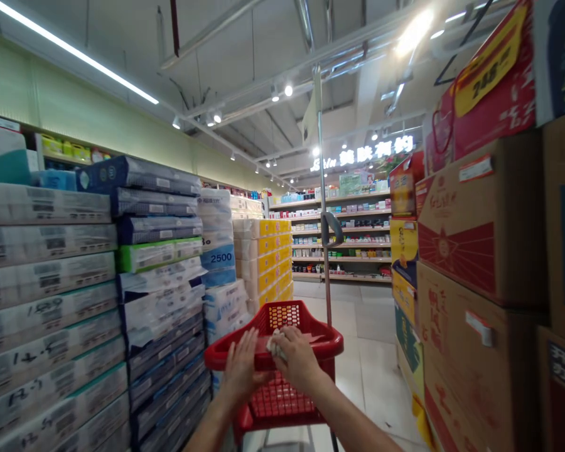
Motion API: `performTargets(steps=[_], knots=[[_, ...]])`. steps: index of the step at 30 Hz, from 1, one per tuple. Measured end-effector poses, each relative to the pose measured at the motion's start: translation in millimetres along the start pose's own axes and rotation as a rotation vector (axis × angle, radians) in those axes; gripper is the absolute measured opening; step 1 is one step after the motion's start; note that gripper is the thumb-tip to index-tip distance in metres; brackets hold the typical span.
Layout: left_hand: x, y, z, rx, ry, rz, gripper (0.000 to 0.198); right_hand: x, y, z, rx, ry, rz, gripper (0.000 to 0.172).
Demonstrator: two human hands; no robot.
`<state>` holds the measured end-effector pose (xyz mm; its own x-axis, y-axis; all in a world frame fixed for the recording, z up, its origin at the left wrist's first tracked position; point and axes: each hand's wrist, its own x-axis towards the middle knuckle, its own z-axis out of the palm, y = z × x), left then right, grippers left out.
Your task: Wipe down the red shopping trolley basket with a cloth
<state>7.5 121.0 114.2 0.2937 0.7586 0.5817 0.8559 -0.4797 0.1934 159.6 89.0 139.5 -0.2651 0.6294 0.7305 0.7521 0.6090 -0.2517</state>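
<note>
A red plastic shopping cart (287, 402) with a latticed basket stands right in front of me. My left hand (240, 367) holds the left part of its near rim, fingers laid over the top and thumb below. Crumpled white tissue or cloth (274, 344) is in my right hand (294, 358), whose curled fingers press it on the rim near the middle. Part of the wad is hidden under the fingers. A flat reddish piece (313, 338) shows just beyond the right hand. From the cart's right side rises a tall metal pole (324, 276) with a grey curved fitting (331, 229).
Wrapped paper packs (47, 276) and dark blue packs (164, 345) are stacked high close on the left. Yellow-and-white packs (263, 257) stand farther along. Brown cartons (461, 351) wall the right side. A pale tiled floor (367, 358) leads to shelves of small goods (353, 229).
</note>
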Motion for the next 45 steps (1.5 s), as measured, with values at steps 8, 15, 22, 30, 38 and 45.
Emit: performTargets(steps=[8, 15, 22, 30, 38, 45], knots=[[-9, -1, -26.4, 0.156, -0.138, -0.084, 0.054, -26, 55, -42, -0.122, 0.057, 0.125, 0.024], [-11, 12, -24.5, 0.16, -0.052, -0.072, 0.05, -39, 30, -17, -0.114, 0.15, 0.019, 0.03], [-16, -2, -22.8, 0.131, -0.016, -0.062, 0.051, -53, 72, -36, -0.144, 0.199, 0.125, 0.033], [-22, -13, -20.5, 0.117, 0.063, -0.054, 0.048, -45, 32, -2, -0.108, 0.151, -0.076, 0.037], [-27, -4, -21.0, 0.124, 0.082, -0.069, 0.048, -43, 55, -22, -0.158, 0.272, 0.18, 0.031], [-30, 3, -21.8, 0.122, 0.089, -0.053, 0.048, -45, 41, -20, -0.165, 0.171, 0.024, 0.031]])
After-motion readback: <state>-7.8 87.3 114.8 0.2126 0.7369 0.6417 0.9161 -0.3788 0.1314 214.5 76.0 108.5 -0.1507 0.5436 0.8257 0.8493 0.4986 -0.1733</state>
